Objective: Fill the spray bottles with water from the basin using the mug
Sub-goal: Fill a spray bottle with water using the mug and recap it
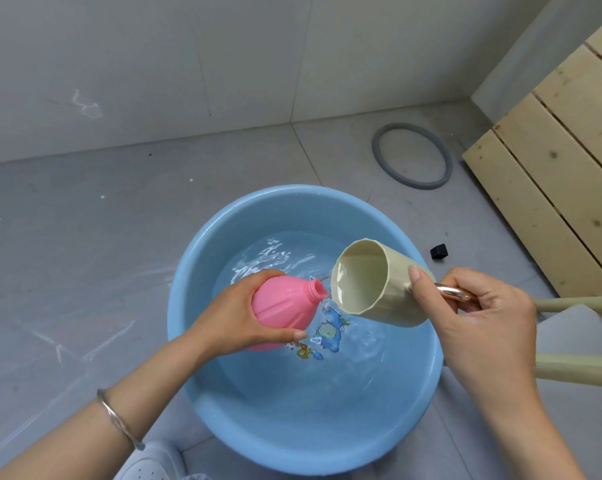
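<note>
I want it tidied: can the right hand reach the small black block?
Probably not: the right hand grips the mug, though nothing stands between it and the small black block.

Silver bangle (119,419) above left hand (237,317); white shoe (150,460)

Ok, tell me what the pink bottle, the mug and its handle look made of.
Pink bottle: likely plastic, matte, with moulded seams and threaded neck. Mug: probably plastic, pale beige, faceted, soft sheen. Handle: looks like polished metal or plating, with coppery mirror glints.

Grey tiled floor (84,271) — pale wall (154,64), wooden slats (552,168)
</note>
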A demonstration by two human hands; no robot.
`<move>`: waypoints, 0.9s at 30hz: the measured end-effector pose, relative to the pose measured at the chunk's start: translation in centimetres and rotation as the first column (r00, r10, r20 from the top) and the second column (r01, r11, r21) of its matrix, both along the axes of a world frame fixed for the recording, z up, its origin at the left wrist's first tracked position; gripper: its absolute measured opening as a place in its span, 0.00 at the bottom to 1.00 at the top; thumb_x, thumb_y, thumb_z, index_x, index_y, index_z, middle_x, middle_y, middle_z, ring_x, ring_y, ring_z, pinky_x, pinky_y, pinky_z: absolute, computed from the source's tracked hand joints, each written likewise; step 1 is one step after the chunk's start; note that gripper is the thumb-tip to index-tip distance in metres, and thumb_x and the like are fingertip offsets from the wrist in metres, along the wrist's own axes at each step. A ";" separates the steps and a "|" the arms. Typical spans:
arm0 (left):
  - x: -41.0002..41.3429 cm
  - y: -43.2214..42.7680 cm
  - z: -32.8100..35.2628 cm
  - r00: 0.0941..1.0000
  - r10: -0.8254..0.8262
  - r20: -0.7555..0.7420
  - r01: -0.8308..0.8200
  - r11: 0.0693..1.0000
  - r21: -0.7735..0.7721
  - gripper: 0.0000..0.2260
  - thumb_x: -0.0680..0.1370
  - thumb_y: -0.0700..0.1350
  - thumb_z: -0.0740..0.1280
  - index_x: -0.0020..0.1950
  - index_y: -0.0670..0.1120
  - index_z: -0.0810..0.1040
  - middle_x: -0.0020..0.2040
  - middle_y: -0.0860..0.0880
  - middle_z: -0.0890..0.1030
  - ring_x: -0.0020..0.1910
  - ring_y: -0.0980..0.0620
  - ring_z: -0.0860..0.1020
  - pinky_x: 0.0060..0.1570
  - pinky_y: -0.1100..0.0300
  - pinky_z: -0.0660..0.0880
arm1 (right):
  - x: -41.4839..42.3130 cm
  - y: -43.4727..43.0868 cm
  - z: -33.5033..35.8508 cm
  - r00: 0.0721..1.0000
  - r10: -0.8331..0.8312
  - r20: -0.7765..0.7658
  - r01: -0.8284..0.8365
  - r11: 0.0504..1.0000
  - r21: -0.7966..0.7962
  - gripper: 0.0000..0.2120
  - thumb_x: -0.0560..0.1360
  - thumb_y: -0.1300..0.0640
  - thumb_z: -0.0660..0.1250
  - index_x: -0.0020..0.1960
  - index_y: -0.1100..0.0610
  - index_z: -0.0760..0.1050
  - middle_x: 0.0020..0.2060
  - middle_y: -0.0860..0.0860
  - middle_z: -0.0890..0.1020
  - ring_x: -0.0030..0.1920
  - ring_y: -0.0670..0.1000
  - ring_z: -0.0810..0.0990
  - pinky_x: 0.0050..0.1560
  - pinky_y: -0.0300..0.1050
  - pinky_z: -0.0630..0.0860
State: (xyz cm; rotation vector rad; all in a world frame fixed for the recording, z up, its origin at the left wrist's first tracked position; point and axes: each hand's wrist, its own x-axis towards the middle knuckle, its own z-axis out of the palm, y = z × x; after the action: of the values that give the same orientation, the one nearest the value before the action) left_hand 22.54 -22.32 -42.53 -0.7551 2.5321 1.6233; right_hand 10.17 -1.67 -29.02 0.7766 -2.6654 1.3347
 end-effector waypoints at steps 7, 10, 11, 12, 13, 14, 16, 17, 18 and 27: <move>0.0 -0.1 0.3 1.000 0.014 0.004 -0.014 1.000 -0.001 0.39 0.51 0.72 0.75 0.60 0.64 0.73 0.54 0.65 0.78 0.53 0.61 0.78 0.55 0.56 0.77 | 0.0 -0.1 -0.1 0.998 0.009 -0.061 -0.007 0.999 0.035 0.21 0.69 0.49 0.69 0.25 0.56 0.63 0.27 0.48 0.69 0.29 0.47 0.65 0.31 0.32 0.59; 0.0 0.0 0.3 1.000 0.017 0.004 -0.017 1.000 0.004 0.39 0.52 0.72 0.76 0.61 0.63 0.73 0.54 0.65 0.78 0.54 0.61 0.78 0.56 0.56 0.77 | 0.0 -0.2 -0.1 0.995 0.023 -0.093 -0.020 0.999 0.039 0.21 0.69 0.47 0.67 0.25 0.55 0.63 0.29 0.48 0.70 0.30 0.47 0.65 0.32 0.31 0.60; 0.0 0.0 0.3 1.000 0.017 0.005 -0.017 1.000 0.006 0.39 0.52 0.72 0.76 0.61 0.63 0.73 0.54 0.65 0.78 0.54 0.61 0.78 0.56 0.55 0.77 | 0.0 -0.2 -0.1 0.994 0.029 -0.104 -0.025 0.999 0.041 0.21 0.69 0.46 0.66 0.26 0.56 0.63 0.29 0.48 0.70 0.31 0.46 0.65 0.33 0.31 0.60; 0.0 0.0 0.3 1.000 0.015 0.007 -0.015 1.000 0.007 0.40 0.51 0.72 0.76 0.61 0.63 0.73 0.55 0.65 0.78 0.54 0.61 0.78 0.56 0.55 0.77 | 0.0 -0.3 0.0 0.992 0.036 -0.118 -0.031 0.999 0.045 0.21 0.70 0.46 0.66 0.25 0.56 0.63 0.30 0.49 0.70 0.31 0.46 0.65 0.34 0.31 0.61; 0.0 0.1 0.2 1.000 0.012 0.010 -0.012 1.000 0.008 0.40 0.51 0.72 0.75 0.61 0.63 0.73 0.55 0.64 0.78 0.54 0.60 0.78 0.56 0.54 0.77 | 0.1 -0.3 0.0 0.990 0.043 -0.132 -0.037 0.998 0.050 0.21 0.70 0.46 0.66 0.25 0.57 0.63 0.30 0.50 0.70 0.31 0.46 0.65 0.34 0.31 0.61; 0.0 0.1 0.2 1.000 0.009 0.014 -0.009 1.000 0.007 0.40 0.52 0.72 0.75 0.61 0.63 0.73 0.55 0.64 0.78 0.54 0.60 0.78 0.56 0.54 0.77 | 0.1 -0.3 0.0 0.988 0.049 -0.145 -0.041 0.998 0.056 0.21 0.70 0.47 0.66 0.25 0.57 0.63 0.29 0.52 0.69 0.31 0.46 0.65 0.35 0.31 0.61; 0.0 0.1 0.2 1.000 0.009 0.022 -0.009 1.000 0.005 0.40 0.51 0.72 0.75 0.61 0.63 0.73 0.55 0.64 0.78 0.54 0.60 0.78 0.56 0.53 0.77 | 0.1 -0.3 0.0 0.984 0.059 -0.170 -0.048 0.996 0.069 0.22 0.70 0.48 0.66 0.25 0.59 0.64 0.24 0.52 0.66 0.31 0.45 0.65 0.36 0.31 0.61; 0.0 0.1 0.3 1.000 0.013 0.024 -0.013 1.000 0.006 0.40 0.51 0.73 0.75 0.61 0.63 0.73 0.55 0.64 0.78 0.54 0.60 0.78 0.56 0.53 0.77 | 0.1 -0.3 0.1 0.981 0.068 -0.182 -0.055 0.996 0.074 0.22 0.70 0.48 0.66 0.25 0.59 0.64 0.22 0.49 0.66 0.31 0.45 0.65 0.37 0.32 0.61; 0.0 0.1 0.3 1.000 0.016 0.024 -0.016 1.000 0.008 0.40 0.51 0.73 0.75 0.61 0.64 0.72 0.55 0.64 0.78 0.54 0.60 0.78 0.56 0.54 0.77 | 0.1 -0.3 0.1 0.978 0.078 -0.195 -0.063 0.995 0.079 0.22 0.70 0.49 0.66 0.25 0.60 0.64 0.22 0.48 0.66 0.31 0.45 0.65 0.37 0.32 0.61; 0.0 0.2 0.4 0.999 0.016 0.045 -0.016 1.000 0.005 0.42 0.50 0.74 0.74 0.62 0.63 0.72 0.55 0.65 0.78 0.55 0.60 0.77 0.57 0.54 0.77 | 0.2 -0.7 0.2 0.935 0.130 -0.329 -0.089 0.986 0.138 0.22 0.71 0.54 0.68 0.25 0.60 0.63 0.22 0.49 0.65 0.31 0.50 0.63 0.41 0.35 0.62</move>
State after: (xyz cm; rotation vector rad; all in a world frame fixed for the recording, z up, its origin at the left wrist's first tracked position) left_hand 22.54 -22.13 -42.15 -0.8042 2.4965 1.5984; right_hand 10.32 -2.35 -28.83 1.0746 -2.4753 0.9591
